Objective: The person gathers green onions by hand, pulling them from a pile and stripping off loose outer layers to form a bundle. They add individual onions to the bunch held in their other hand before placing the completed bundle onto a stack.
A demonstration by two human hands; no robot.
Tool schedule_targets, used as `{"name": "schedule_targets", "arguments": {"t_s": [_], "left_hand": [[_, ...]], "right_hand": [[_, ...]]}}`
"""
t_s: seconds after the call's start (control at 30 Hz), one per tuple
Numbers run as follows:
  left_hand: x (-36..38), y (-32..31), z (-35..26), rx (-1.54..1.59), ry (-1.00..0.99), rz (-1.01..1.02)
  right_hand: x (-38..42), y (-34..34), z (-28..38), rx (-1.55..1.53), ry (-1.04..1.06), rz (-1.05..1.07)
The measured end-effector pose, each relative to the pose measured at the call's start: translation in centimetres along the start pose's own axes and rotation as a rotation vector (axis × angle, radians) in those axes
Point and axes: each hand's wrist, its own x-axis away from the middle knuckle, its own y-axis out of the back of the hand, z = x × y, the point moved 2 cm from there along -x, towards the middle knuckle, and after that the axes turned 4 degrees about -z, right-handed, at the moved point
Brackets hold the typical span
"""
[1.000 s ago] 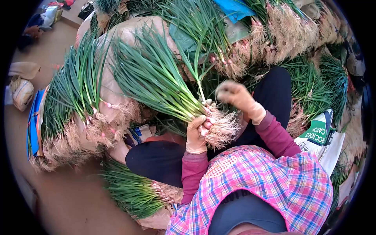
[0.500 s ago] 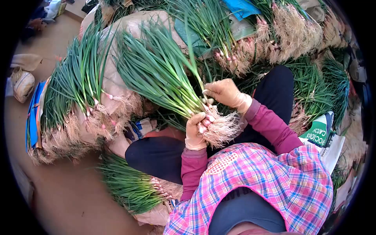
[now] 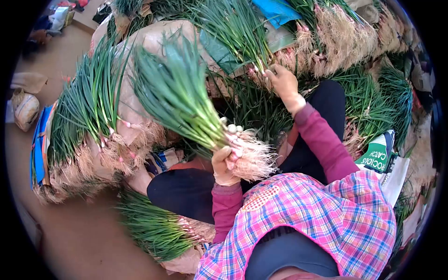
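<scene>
My left hand (image 3: 223, 167), in a pale glove, is closed around a thick bunch of spring onions (image 3: 200, 114) just above the roots. The bunch leans up and left, with long green leaves, pinkish bulbs and a mass of pale roots (image 3: 254, 156) hanging to the right. Its leaves are blurred. My right hand (image 3: 284, 85), gloved too, reaches to the pile of spring onions (image 3: 240, 37) at the top. Its fingers are bent and pinch at the bulb end of a stalk there; the fingertips are partly hidden.
More spring onions (image 3: 95, 98) lie on beige sacking at the left, and another stack (image 3: 161, 224) below. Rooted bunches (image 3: 345, 42) line the top right. A green and white printed bag (image 3: 380, 151) is by my right side. Brown floor (image 3: 88, 233) shows at lower left.
My right hand has left the held bunch and moved up to the pile at the top. My left hand keeps the bunch, which has shifted slightly down and left.
</scene>
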Motion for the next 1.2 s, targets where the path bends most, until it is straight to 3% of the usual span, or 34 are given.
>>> {"name": "schedule_targets", "arguments": {"t_s": [0.03, 0.07, 0.13, 0.17, 0.2, 0.27, 0.33, 0.37, 0.4, 0.43, 0.47, 0.53, 0.6, 0.67, 0.73, 0.83, 0.87, 0.93, 0.97, 1.0, 1.07, 1.1, 1.13, 1.2], "left_hand": [[0.2, -0.7, -0.2, 0.054, -0.028, 0.000], [0.4, -1.9, -0.2, 0.110, -0.054, 0.001], [0.2, -2.8, -0.1, 0.147, -0.063, -0.031], [-0.3, -2.4, 0.0, 0.175, -0.027, 0.000], [-0.5, -2.3, 0.0, 0.204, 0.005, 0.020], [-0.9, -1.5, 0.6, 0.195, 0.091, -0.013], [-1.4, -0.1, 1.5, 0.108, 0.133, -0.063], [-1.6, -0.9, 1.5, -0.002, 0.138, -0.204], [-1.9, 1.2, 1.6, -0.046, 0.247, -0.111], [-1.6, 3.2, 2.2, -0.094, 0.298, -0.146], [-1.5, 3.7, 2.3, -0.141, 0.345, -0.183], [-1.1, 6.0, 2.6, -0.101, 0.439, -0.096], [-1.4, 1.8, 2.1, -0.045, 0.313, -0.092], [-1.5, 2.3, 2.5, -0.047, 0.347, -0.092], [-1.2, 2.4, 2.5, -0.157, 0.290, -0.099], [-0.7, 1.6, 2.1, -0.121, 0.237, -0.156], [-0.6, 1.4, 2.3, -0.105, 0.210, -0.201], [-0.9, 1.8, 2.1, 0.059, 0.371, -0.108], [-1.1, 1.6, 2.1, 0.069, 0.382, -0.088], [-1.0, 1.3, 2.2, 0.071, 0.384, -0.088], [-0.8, 0.5, 2.3, 0.122, 0.294, -0.087], [-0.8, 0.9, 1.8, 0.109, 0.373, -0.059], [-0.5, 0.5, 2.2, 0.176, 0.260, -0.061], [-0.1, -0.4, 1.2, 0.142, 0.176, 0.010]], "right_hand": [[-1.3, -1.1, -0.5, 0.186, 0.065, 0.024], [-2.0, -1.8, -0.1, 0.247, 0.035, 0.235], [-2.9, -3.4, -1.7, 0.223, 0.129, 0.157], [-3.1, -3.3, -1.3, 0.083, -0.018, 0.173], [-2.2, -2.4, -0.1, 0.087, -0.005, 0.178], [1.2, -0.1, 1.5, -0.436, -0.019, 0.128], [6.1, 0.0, 2.9, -0.483, 0.160, 0.149], [7.7, -1.1, 2.3, -0.527, 0.238, 0.170], [9.1, -2.0, 1.8, -0.572, 0.313, 0.185], [10.1, -2.7, 1.2, -0.657, 0.353, 0.258], [10.6, -1.2, 2.6, -0.290, 0.612, 0.164], [10.8, -1.9, 2.6, -0.846, 0.029, 0.460], [7.8, -3.5, 1.3, -0.923, -0.370, 0.430], [5.7, -4.9, 2.4, -1.213, -0.451, 0.479], [5.5, -5.9, 3.6, -1.165, -0.313, 0.498], [7.1, -6.7, 4.9, -1.146, -0.291, 0.408], [6.9, -7.8, 3.8, -1.089, -0.263, 0.354], [7.2, -7.4, 2.8, -0.469, 0.111, 0.017], [7.6, -6.9, 3.3, -0.395, 0.329, -0.191], [7.7, -6.8, 3.4, -0.393, 0.329, -0.191], [8.0, -7.7, 2.8, -1.268, -0.492, 0.218], [7.8, -7.7, 2.9, -1.360, -0.567, 0.222], [7.0, -7.2, 2.6, -1.623, -0.718, 0.175], [4.2, -6.5, 0.0, -1.586, -0.621, 0.098]]}}
